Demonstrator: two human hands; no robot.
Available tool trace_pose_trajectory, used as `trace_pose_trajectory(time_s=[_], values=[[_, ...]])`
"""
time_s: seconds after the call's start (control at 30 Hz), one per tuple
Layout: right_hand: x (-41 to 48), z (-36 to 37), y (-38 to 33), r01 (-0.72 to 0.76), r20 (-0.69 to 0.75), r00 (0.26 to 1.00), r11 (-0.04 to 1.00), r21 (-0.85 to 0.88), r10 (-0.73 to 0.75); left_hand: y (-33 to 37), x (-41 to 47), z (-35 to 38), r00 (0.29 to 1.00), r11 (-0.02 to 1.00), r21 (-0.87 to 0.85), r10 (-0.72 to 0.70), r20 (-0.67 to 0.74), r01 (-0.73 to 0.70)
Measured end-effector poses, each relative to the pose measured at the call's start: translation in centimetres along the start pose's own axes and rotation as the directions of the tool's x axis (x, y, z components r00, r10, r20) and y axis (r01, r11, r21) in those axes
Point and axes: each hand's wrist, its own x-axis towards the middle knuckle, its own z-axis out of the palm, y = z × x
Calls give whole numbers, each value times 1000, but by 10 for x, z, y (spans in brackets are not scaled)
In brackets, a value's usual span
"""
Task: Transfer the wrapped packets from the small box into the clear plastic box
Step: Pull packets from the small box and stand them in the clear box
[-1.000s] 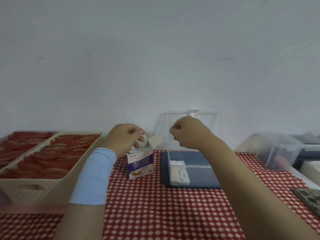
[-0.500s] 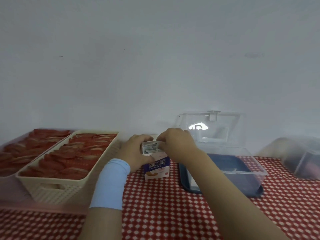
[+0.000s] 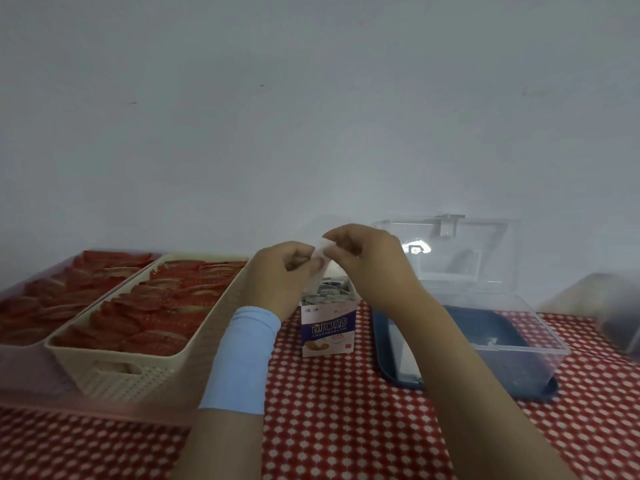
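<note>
The small white-and-purple box point(image 3: 327, 330) stands open on the checked cloth, with several wrapped packets point(image 3: 325, 293) showing in its top. Just above it, my left hand point(image 3: 281, 271) and my right hand point(image 3: 367, 258) meet and pinch one white packet point(image 3: 320, 251) between their fingertips; it is blurred and partly hidden by the fingers. The clear plastic box point(image 3: 519, 336) sits to the right on a dark blue tray point(image 3: 388, 370), its lid point(image 3: 450, 244) tipped up against the wall. My right forearm hides the box's left part.
A cream basket point(image 3: 145, 370) full of red packets stands at the left, with a second load of red packets point(image 3: 38, 299) beyond it. Another clear container point(image 3: 616, 313) sits at the right edge. A white wall closes the back of the table.
Both hands have risen from the top of the small box, and a white packet is now held between them above it. The box itself has stayed put.
</note>
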Motion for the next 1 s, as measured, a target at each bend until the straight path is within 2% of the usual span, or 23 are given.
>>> trace_pose_trajectory(time_s=[0.07,0.13,0.3,0.4,0.53,0.6,0.73,0.87,1.0], values=[[1,-1,4,-51,16,999,997,49,50,-6,4,0,991,994,-102,-56,-125,44],[1,0,11,-56,80,995,991,-120,66,-9,7,-4,972,972,-218,-128,-197,84],[2,13,19,92,199,980,836,-541,21,-16,9,-9,945,905,-391,-260,-200,166],[4,19,22,130,229,973,748,-651,30,-16,11,-7,950,906,-383,-261,-173,179],[5,18,24,109,232,970,731,-673,70,-17,10,-1,955,923,-327,-262,-143,204],[7,15,24,78,218,972,761,-645,85,-18,10,2,958,939,-282,-243,-150,194],[7,4,20,-16,148,982,841,-540,114,-19,10,3,965,960,-212,-218,-144,185],[5,1,16,-96,72,989,934,-343,128,-17,9,5,956,966,-204,-201,-212,158],[2,4,17,-86,169,973,926,-367,157,-15,9,4,950,962,-232,-200,-239,144]])
